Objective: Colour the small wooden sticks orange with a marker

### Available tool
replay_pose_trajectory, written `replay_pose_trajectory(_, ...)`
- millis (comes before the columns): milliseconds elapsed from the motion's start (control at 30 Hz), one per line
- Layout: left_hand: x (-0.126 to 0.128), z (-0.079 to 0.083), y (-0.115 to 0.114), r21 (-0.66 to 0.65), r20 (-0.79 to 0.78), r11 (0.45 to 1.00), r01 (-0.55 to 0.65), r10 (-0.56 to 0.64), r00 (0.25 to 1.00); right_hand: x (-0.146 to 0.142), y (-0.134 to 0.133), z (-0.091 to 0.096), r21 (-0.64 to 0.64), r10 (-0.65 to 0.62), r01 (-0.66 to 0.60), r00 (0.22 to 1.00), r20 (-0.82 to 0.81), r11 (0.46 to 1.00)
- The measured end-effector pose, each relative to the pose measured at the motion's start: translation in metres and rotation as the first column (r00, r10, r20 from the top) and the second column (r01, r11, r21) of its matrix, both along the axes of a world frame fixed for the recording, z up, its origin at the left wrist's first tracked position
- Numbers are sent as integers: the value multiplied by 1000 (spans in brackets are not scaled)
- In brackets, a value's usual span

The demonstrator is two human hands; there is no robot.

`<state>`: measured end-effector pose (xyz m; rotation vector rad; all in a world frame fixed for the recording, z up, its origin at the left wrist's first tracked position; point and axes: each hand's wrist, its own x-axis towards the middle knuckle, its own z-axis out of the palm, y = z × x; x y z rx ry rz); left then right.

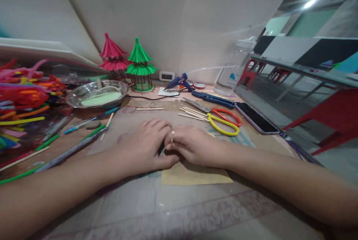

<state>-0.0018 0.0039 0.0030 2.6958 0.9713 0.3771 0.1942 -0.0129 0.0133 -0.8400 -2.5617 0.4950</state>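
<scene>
Both hands meet over the middle of the table. My right hand (195,144) is closed, with the pale end of a short wooden stick (172,135) poking up between its fingers. Against its fingertips, my left hand (149,141) curls with its thumb reaching forward beneath; whatever its fingers grip is hidden. Under my right hand lies a piece of yellowish paper (195,176). Just beyond, several loose wooden sticks (192,113) rest beside scissors (223,118) with red and yellow handles. Another stick (150,109) lies farther back on its own.
Colourful pipe cleaners (22,98) pile up at left, near a metal dish (75,98). Behind stand a pink pagoda model (113,53) and a green pagoda model (141,65), a blue glue gun (177,80), a clear bottle (231,68), blue pliers-like cutters (215,99) and a phone (257,117).
</scene>
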Motion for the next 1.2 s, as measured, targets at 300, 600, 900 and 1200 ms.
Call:
replay_pose_trajectory(300,-2,-3,1,23,11,1000,11,-12,1000,-2,-2,1,37,-4,3,1000,19,999)
replay_pose_trajectory(600,-1,-3,1,13,-4,1000,16,-16,1000,1,-1,-1,55,-32,30,998,46,998)
replay_pose_trajectory(900,-2,-1,0,-1,37,1000,-23,23,999,8,5,-3,-545,-278,-36,830,-483,838)
replay_pose_trajectory(1200,-4,7,-8,173,406,985,19,-89,909,12,11,-13,-756,-496,-445,572,-653,481)
